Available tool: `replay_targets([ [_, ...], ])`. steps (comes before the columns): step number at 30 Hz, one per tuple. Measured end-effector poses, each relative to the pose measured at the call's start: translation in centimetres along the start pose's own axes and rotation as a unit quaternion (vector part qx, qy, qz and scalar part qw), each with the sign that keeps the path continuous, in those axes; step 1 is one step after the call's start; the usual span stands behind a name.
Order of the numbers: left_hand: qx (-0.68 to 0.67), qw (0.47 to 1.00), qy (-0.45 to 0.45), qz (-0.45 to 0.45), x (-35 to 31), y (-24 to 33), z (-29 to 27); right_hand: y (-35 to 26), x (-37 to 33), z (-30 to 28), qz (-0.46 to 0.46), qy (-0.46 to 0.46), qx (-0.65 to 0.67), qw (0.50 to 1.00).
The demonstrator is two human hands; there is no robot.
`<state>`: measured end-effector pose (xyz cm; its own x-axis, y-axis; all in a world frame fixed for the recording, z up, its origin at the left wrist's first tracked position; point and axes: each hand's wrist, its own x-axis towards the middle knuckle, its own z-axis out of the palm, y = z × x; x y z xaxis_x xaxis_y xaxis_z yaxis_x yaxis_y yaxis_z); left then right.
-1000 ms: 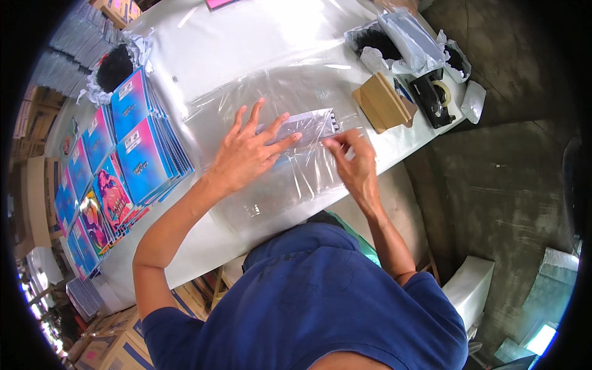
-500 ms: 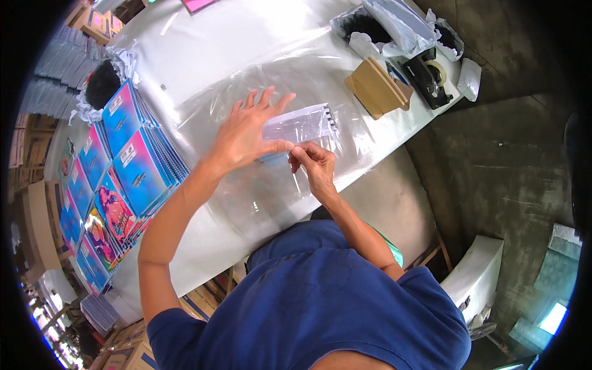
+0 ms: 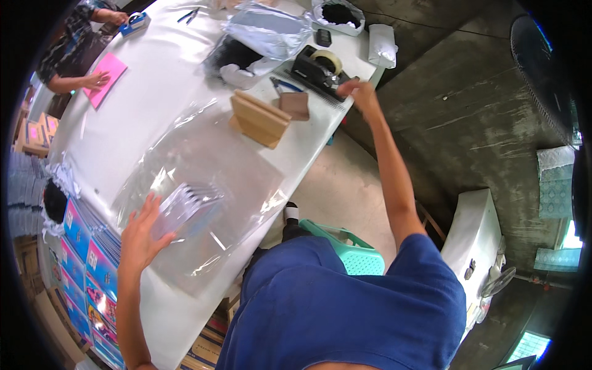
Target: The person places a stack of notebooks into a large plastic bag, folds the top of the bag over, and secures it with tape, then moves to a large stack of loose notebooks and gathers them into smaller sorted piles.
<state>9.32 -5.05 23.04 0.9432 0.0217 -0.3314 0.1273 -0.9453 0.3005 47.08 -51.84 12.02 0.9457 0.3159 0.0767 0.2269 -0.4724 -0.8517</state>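
A clear, glossy plastic film [image 3: 243,185] lies on the white table [image 3: 160,80], to the left of the black tape dispenser [image 3: 305,71] and nearer to the person. On this film or inside it, one cannot tell which, is a small, pale, rectangular bundle [image 3: 185,206]. The bare left hand [image 3: 142,240] is at the bundle's end farther from the dispenser; its fingers are spread wide, seem to touch, and grip nothing visible. The bare right hand [image 3: 362,97] is just beside the dispenser's right end, fingers bent close together; whether it holds tape, one cannot tell. The film is probably light, soft and slippery, and may wrinkle, so a loose edge is the better hold. The bundle looks stiffer; its long sides should suit the fingers.
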Motion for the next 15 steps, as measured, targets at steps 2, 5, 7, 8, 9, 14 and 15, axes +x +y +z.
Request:
replay_targets([
  [2,0.011,1.000,-0.003,-0.002,0.7,0.3,-0.1,4.7,5.8,-6.8,0.020,0.028,-0.245,0.969],
  [5,0.028,0.998,-0.004,-0.054,-0.5,0.9,-0.2,4.1,10.0,-7.0,0.159,-0.200,-0.087,0.963],
  [7,0.033,0.998,0.000,-0.060,-0.3,0.9,-0.2,5.7,11.9,-7.5,0.204,-0.288,0.000,0.936],
  [8,0.033,0.998,0.002,-0.057,0.0,0.8,0.0,7.6,12.3,-8.3,0.204,-0.304,0.058,0.929],
  [9,0.029,0.998,0.000,-0.061,0.1,0.8,0.1,8.6,12.6,-8.5,0.201,-0.323,0.117,0.917],
  [14,0.046,0.996,-0.006,-0.074,-0.5,1.4,-0.4,10.4,8.6,-6.9,0.034,-0.256,0.416,0.872],
  [15,0.032,0.997,-0.010,-0.066,-0.1,1.3,-0.4,12.2,7.8,-7.6,0.068,-0.214,0.376,0.899],
])
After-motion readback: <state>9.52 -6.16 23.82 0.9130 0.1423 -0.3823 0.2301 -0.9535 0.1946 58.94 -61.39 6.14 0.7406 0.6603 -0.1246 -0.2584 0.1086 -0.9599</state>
